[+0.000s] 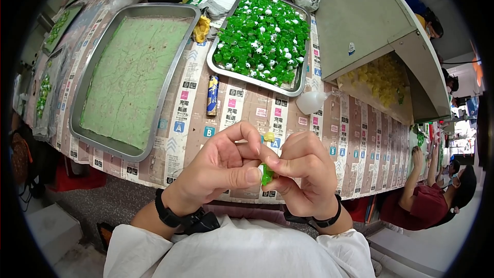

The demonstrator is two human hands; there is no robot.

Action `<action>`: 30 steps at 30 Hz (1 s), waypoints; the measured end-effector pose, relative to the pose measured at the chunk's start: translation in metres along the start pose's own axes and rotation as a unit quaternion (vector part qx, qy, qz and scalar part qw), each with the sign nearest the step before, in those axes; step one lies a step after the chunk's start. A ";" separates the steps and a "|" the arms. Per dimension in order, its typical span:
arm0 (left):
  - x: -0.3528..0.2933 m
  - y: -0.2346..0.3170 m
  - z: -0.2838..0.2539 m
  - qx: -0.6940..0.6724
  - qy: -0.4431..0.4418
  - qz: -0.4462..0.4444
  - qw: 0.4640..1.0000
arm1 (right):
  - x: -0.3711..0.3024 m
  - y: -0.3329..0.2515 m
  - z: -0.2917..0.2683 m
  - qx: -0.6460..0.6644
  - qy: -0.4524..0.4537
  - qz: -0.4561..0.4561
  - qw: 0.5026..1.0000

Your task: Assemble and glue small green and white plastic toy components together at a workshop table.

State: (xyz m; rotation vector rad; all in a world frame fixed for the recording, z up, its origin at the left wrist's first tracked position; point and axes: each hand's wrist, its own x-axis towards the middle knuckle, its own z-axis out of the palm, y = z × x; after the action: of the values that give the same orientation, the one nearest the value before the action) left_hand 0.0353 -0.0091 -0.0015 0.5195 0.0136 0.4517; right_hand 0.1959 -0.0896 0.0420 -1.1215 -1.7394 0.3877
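In front of my chest, my left hand [222, 162] and my right hand [304, 172] meet over a small, glossy green plastic piece [266, 176]. Thumb and fingers of both hands pinch it from either side, covering much of it. A small yellow piece [268, 136] shows just beyond the fingertips. Farther off, a metal tray [212, 61] is heaped with small green pieces [262, 36], many with white round parts. Between that tray and my left hand lies a blue and yellow tube [212, 96].
A larger metal tray [163, 92] lined with green cloth stands at left. At right, a grey open-fronted box [370, 25] shelters yellow pieces [378, 80]; a translucent white bottle [311, 102] lies nearby. A crumpled yellow item [201, 29] sits between the trays. Another person [427, 201] works at far right.
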 end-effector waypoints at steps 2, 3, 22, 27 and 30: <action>0.000 -0.002 -0.004 -0.009 -0.013 0.008 1.000 | 0.002 -0.001 0.000 0.016 -0.010 0.015 1.000; 0.001 -0.003 -0.005 -0.019 -0.029 0.013 0.999 | 0.003 -0.003 -0.002 0.030 -0.019 0.033 0.999; 0.005 -0.005 0.014 -0.029 -0.030 -0.011 0.999 | 0.001 -0.012 -0.007 -0.092 0.011 -0.058 0.994; 0.006 -0.006 0.016 -0.017 -0.028 -0.009 0.999 | -0.002 -0.011 -0.008 -0.079 0.018 -0.062 0.995; 0.006 -0.007 0.016 -0.021 -0.031 -0.010 0.999 | -0.005 -0.007 -0.010 -0.095 -0.004 -0.071 0.993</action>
State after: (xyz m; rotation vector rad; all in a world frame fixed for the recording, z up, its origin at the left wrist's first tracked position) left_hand 0.0459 -0.0195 0.0092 0.4922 -0.0500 0.4147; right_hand 0.2012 -0.0994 0.0487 -1.1223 -1.8805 0.1408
